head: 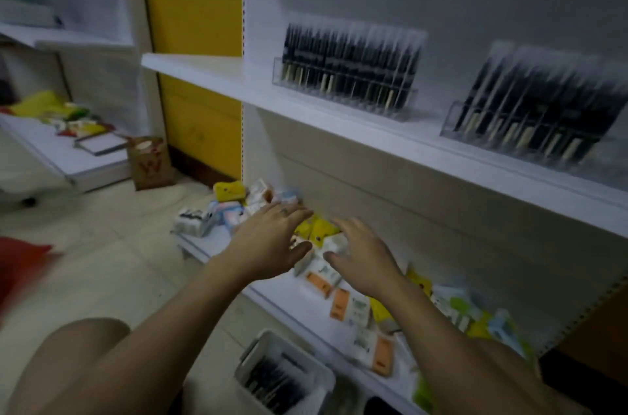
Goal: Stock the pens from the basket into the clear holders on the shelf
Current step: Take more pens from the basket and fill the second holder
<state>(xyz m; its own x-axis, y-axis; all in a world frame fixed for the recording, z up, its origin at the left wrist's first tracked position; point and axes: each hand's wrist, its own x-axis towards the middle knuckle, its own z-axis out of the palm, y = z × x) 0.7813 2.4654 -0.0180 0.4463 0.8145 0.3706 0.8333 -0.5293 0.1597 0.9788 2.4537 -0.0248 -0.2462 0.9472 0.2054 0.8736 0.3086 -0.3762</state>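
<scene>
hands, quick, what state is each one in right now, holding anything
Left hand: open, fingers spread over the packets, holding nothing.
Right hand: open, fingers loosely bent over the packets, holding nothing.

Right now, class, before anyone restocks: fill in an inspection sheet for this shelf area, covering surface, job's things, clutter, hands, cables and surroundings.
Surface: white upper shelf and white lower shelf; the picture is blurred.
Job's things: left holder and right holder, both clear, stand on the upper shelf and hold dark pens; more pens lie in the white basket in front of the lower shelf.
Clutter: small packets scattered along the lower shelf.
Hands: left hand and right hand open, fingers spread over the packets, gripping nothing; contact unclear.
Cables: nothing seen.
Surroundings: brown paper bag on the floor, yellow panel behind.
</scene>
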